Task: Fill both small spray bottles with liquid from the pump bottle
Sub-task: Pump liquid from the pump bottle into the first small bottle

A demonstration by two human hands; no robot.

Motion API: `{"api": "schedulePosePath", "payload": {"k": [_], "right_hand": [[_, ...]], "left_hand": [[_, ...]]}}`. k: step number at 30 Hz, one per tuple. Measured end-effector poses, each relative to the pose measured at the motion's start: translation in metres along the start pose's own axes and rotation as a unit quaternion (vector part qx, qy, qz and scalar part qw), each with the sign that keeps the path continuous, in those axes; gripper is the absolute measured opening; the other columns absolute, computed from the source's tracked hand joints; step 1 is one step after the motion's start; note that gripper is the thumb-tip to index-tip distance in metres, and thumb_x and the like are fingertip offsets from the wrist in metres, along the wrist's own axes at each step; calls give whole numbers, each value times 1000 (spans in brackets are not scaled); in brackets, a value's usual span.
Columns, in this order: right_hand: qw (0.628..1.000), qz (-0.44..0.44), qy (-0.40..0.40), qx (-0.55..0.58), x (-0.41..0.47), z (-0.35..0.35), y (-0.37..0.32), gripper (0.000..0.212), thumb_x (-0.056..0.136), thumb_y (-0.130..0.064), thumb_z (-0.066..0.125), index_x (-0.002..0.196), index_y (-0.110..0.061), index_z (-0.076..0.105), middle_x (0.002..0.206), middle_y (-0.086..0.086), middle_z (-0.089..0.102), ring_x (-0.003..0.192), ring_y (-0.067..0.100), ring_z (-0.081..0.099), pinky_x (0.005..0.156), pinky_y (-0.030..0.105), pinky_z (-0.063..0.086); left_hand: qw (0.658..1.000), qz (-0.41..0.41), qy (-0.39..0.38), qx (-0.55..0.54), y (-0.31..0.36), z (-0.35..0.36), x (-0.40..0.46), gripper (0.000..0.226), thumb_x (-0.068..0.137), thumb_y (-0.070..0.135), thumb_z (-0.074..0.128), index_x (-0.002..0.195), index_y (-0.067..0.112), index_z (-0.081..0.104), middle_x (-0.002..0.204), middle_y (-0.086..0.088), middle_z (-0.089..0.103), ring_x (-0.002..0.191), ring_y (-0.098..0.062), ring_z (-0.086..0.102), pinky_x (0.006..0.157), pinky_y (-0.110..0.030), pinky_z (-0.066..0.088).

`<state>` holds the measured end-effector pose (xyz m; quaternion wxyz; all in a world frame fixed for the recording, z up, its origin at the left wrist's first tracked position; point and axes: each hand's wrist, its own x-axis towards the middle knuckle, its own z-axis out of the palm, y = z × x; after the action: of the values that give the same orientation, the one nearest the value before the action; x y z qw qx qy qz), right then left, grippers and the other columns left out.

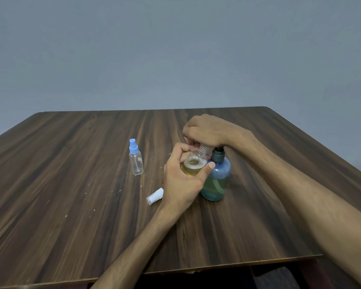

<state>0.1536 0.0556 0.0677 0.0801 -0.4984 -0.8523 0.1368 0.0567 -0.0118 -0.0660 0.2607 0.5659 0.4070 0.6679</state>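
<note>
The left hand (181, 180) is wrapped around an uncapped small spray bottle (193, 164), holding it tilted with its threaded neck up under the right hand (204, 130), just left of the blue pump bottle (216, 180) that stands right of centre on the wooden table (71, 205). The right hand lies on top of the pump head with its fingers curled down over it; the spout itself is hidden beneath them, so I cannot tell exactly how it meets the neck. Yellowish liquid with foam on top shows inside the held bottle, which looks partly filled, so the first fill seems to be under way rather than finished. A spray cap (154, 196) lies on its side on the table just left of the left wrist, most likely the one belonging to the held bottle. The second spray bottle (136, 158) stands upright further left, well apart from the hands, clear and apparently empty, with its blue sprayer top on. Left to do, as I judge it: top up and recap the first bottle, then open, fill and close the second.
</note>
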Motion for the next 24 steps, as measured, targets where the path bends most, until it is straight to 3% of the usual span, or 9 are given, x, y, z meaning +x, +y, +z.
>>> {"api": "schedulePosePath", "payload": {"k": [6, 10, 14, 19, 24], "right_hand": [[1000, 8, -14, -10, 1, 3, 1, 35, 73, -43, 38, 59, -21, 63, 84, 7, 75, 84, 31, 69, 79, 50, 55], [1000, 0, 6, 9, 0, -4, 1, 40, 77, -45, 37, 61, -23, 67, 81, 0, 76, 81, 24, 69, 77, 45, 53], [1000, 3, -24, -8, 0, 4, 1, 38, 76, -45, 35, 60, -18, 58, 78, 4, 70, 77, 29, 62, 76, 48, 51], [1000, 0, 6, 19, -1, -5, 1, 42, 89, -42, 38, 66, -23, 67, 77, -5, 74, 83, 25, 70, 81, 48, 55], [1000, 11, -10, -6, -2, 1, -1, 42, 85, -43, 37, 63, -20, 64, 81, 2, 74, 79, 25, 67, 80, 50, 54]], "left_hand": [[1000, -11, 0, -5, 0, 1, 0, 42, 77, 19, 92, 106, 15, 61, 94, 1, 82, 91, -21, 80, 86, -45, 64], [1000, -10, -1, -8, 1, 1, 0, 41, 77, 18, 91, 104, 16, 61, 95, 1, 82, 92, -20, 80, 87, -45, 64], [1000, -12, 5, -7, 0, 0, 1, 42, 77, 19, 92, 105, 14, 61, 94, 1, 82, 91, -22, 80, 85, -45, 63], [1000, -6, -2, -12, -1, 0, 0, 40, 79, 17, 91, 105, 16, 61, 97, -1, 83, 95, -22, 81, 89, -49, 64], [1000, -3, 3, -7, 0, 1, 0, 41, 77, 17, 91, 105, 12, 61, 95, 2, 82, 92, -19, 80, 86, -41, 63]]}}
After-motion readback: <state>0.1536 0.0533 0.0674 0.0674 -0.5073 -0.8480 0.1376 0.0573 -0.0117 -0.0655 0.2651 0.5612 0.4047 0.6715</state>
